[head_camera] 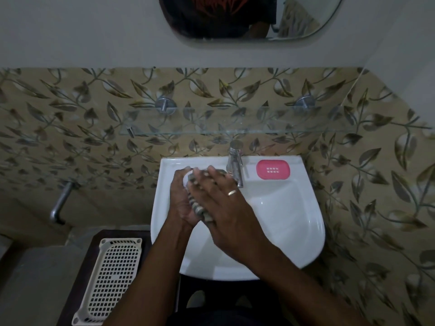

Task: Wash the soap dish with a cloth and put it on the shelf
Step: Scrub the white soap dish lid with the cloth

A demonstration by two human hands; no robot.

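The white sink point(294, 231) is the biggest thing here, set against a wall of leafy tiles point(376, 184). Above it runs a long glass shelf point(164, 131) with nothing on it, and higher up hangs a mirror point(306, 17). A cream basket tray point(113, 278) sits on a dark stand left of the sink. Over the bowl, the left hand point(181, 198) is curled around a white soap dish point(187, 177) (only its edge peeks out). The right hand point(226, 208) lies flat, fingers together, pressing a grey striped cloth point(200, 210) against the dish. The silver tap point(235, 163) stands just beside them. A pink piece point(273, 169) with small holes rests on the sink's back rim, right of the tap.
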